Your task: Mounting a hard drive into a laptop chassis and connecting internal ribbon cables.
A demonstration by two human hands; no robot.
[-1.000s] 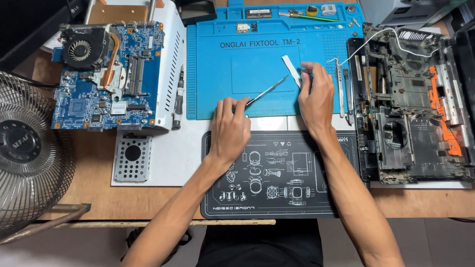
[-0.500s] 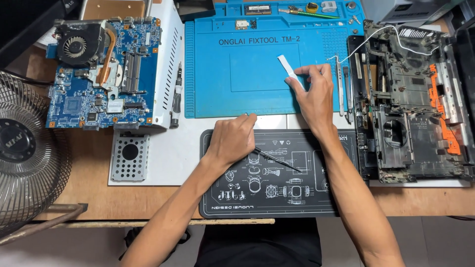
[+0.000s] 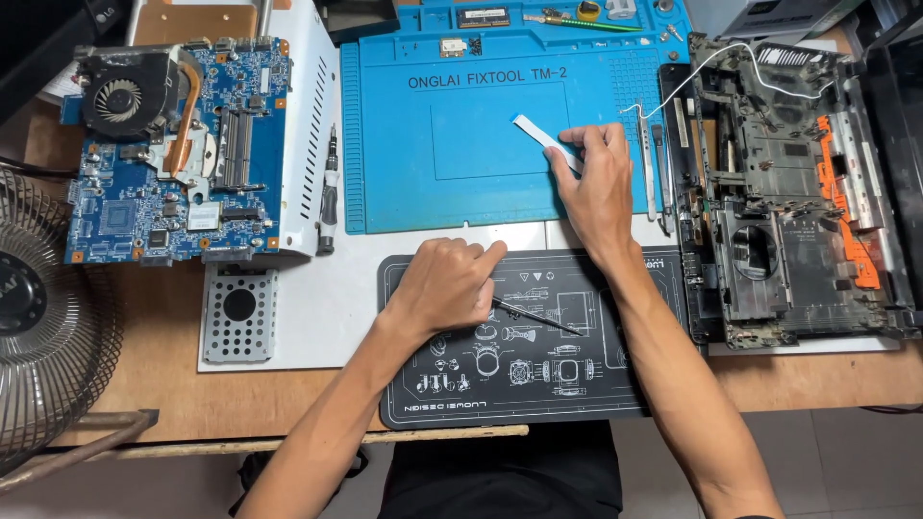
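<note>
- The left hand [image 3: 444, 286] is curled closed around a thin dark tool [image 3: 536, 317], whose tip lies on the black mat [image 3: 615, 394] at the counter's near edge.
- The right hand [image 3: 596, 187] pinches the end of a white ribbon cable [image 3: 535, 135], which lies on the blue work mat [image 3: 404, 173].
- A blue circuit board [image 3: 144, 192] sits at left; an opened laptop base [image 3: 779, 192] sits at right.
</note>
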